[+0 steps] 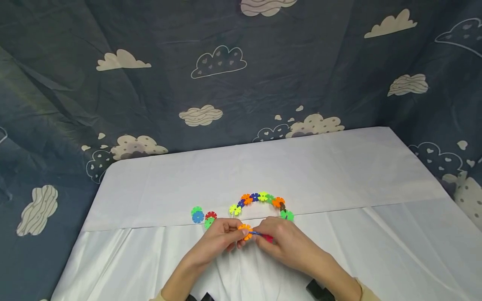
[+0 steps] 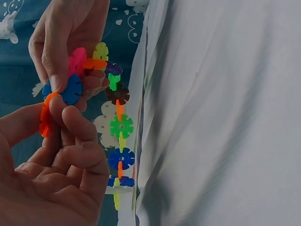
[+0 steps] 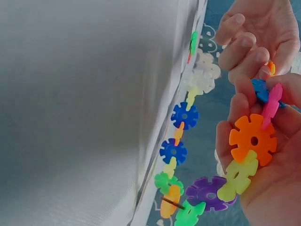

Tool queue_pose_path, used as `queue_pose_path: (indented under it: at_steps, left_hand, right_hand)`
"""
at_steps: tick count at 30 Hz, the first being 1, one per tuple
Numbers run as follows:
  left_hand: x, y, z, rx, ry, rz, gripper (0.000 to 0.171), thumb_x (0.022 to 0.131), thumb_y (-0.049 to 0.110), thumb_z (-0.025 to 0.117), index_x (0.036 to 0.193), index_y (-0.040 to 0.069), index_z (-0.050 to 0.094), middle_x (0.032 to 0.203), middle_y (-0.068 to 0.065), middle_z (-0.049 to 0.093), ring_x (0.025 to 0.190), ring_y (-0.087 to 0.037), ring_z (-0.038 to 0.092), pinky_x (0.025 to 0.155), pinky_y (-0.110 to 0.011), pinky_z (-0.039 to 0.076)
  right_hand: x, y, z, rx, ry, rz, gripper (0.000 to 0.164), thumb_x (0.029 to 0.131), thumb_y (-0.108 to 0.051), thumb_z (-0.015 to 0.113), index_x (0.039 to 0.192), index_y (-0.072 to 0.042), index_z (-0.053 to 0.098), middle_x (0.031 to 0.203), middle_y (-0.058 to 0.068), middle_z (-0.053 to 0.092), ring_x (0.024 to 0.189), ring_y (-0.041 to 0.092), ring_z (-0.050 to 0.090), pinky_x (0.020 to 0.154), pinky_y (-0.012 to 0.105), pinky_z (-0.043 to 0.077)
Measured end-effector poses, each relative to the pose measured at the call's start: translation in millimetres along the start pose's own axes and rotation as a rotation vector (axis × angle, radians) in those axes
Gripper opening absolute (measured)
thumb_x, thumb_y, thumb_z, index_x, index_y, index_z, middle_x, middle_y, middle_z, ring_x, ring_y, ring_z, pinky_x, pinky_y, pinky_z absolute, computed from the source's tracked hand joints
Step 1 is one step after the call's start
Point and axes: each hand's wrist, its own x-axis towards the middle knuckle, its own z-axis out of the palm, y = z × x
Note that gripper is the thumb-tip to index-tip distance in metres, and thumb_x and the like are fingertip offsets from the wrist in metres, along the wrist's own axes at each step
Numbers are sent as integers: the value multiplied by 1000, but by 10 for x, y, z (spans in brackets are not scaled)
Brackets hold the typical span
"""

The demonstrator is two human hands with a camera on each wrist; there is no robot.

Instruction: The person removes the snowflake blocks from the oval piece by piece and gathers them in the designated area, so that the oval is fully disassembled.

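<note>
My left hand pinches an orange notched disc between thumb and fingertips. With thumb and fingers, my right hand pinches a blue notched disc, which meets the edge of the orange one. Joined to the blue disc is a pink disc, followed by a larger-looking orange disc lying against the right palm. From there a chain of interlocked coloured discs runs on past yellow and purple pieces and arcs over the table beyond both hands. Its far end is a yellow disc.
Left of the chain lie a few separate discs: a light blue one overlapping a green one, and a red one by another green. White cloth covers the table. Behind hangs a dark cloud-print curtain. A black object shows below the right forearm.
</note>
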Motion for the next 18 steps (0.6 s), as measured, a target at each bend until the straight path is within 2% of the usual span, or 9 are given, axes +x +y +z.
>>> queue_pose_path:
  at_steps: [7,12,18]
  left_hand:
    - [-10,24,-14,12,-12,1,21,95,9,60,91,-10,65,71,-5,61,59,-24,44,54,-23,35]
    - [-17,20,-17,4,-3,11,22,95,10,61,90,-11,65,70,-4,61,56,-22,42,54,-23,35]
    - [-26,15,-2,-17,20,24,21,94,10,62,90,-11,65,66,-3,61,55,-20,43,53,-23,36]
  right_hand:
    - [9,-8,-6,14,-7,-7,10,90,-9,69,82,-16,71,71,-19,47,66,1,45,60,19,42]
    - [9,-17,17,34,33,-56,15,88,-5,68,78,-16,69,68,-18,45,63,0,43,56,16,39]
    - [5,-15,52,37,94,-99,14,87,-3,67,83,-15,72,69,-18,47,63,-1,43,56,14,38]
